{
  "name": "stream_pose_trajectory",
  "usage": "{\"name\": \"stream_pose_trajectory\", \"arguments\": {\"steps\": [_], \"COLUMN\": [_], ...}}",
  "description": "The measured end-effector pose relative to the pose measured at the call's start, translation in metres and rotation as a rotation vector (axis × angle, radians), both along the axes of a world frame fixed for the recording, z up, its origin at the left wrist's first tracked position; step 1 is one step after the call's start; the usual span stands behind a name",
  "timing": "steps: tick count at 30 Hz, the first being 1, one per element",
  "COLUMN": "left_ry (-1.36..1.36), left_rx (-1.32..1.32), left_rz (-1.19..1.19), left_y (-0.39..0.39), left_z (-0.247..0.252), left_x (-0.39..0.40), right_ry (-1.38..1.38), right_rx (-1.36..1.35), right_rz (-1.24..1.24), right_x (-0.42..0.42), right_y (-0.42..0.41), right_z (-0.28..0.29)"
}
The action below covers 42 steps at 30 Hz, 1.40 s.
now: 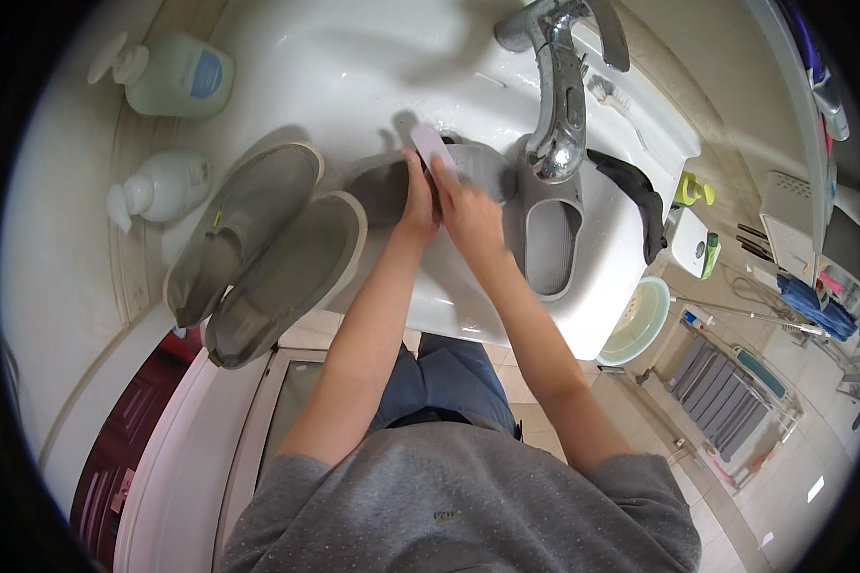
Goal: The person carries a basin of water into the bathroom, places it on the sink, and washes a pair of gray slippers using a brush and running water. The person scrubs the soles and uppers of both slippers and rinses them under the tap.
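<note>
Over the white sink basin [315,79], my left hand [421,204] steadies a wet grey slipper [481,170], its fingers partly hidden behind it. My right hand [473,222] grips a pale lilac brush [434,147] held against the slipper's middle; its bristles are out of sight. To the right, below the chrome faucet [560,122], a second grey slipper [553,240] leans on the basin's edge. Two grey slip-on shoes with light sole edges, one shoe [258,200] beside another shoe [294,279], rest on the left rim.
Two pump bottles, a pale green bottle [186,77] and a white bottle [168,186], stand at the left. A black item [634,197] drapes over the right rim near a white-bristled brush [609,97]. Below it is a pale green basin [634,322]. A grey slatted rack [717,394] stands beyond.
</note>
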<state>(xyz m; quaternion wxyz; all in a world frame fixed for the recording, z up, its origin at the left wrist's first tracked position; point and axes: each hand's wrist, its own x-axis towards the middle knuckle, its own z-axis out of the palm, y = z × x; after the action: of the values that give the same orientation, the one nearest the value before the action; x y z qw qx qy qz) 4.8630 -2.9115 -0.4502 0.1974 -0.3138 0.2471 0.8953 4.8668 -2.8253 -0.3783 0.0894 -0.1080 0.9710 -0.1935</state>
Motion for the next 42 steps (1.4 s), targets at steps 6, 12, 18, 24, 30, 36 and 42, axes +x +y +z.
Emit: {"name": "stream_pose_trajectory", "arguments": {"steps": [6,12,18,24,30,36,42], "left_ry": [-0.085,-0.078,0.044,0.178,0.126,0.123,0.073], "left_rx": [0.064,0.064,0.116,-0.174,-0.376,-0.273,-0.302], "left_rz": [0.026,-0.034,-0.088,-0.102,-0.138,-0.079,-0.082], "left_y": [-0.011,-0.01,-0.004,0.006,0.015,0.008,0.012], "left_z": [0.019,0.021,0.012,0.0,-0.007,-0.012,0.005], "left_x": [-0.002,-0.002,-0.005,0.006,0.002,0.013,-0.003], "right_ry": [-0.072,-0.078,-0.026,-0.184,-0.08,-0.069,-0.085], "right_rx": [0.098,0.114,-0.089,-0.311,-0.359,-0.508,-0.32], "right_rz": [0.045,0.041,-0.194,-0.349,-0.287,-0.344,-0.341], "right_x": [0.065,0.052,-0.026,0.081,-0.012,0.07,-0.009], "right_y": [0.03,0.022,0.01,0.08,0.051,0.066,0.061], "right_z": [0.028,0.023,0.004,0.021,-0.016,0.01,-0.032]}}
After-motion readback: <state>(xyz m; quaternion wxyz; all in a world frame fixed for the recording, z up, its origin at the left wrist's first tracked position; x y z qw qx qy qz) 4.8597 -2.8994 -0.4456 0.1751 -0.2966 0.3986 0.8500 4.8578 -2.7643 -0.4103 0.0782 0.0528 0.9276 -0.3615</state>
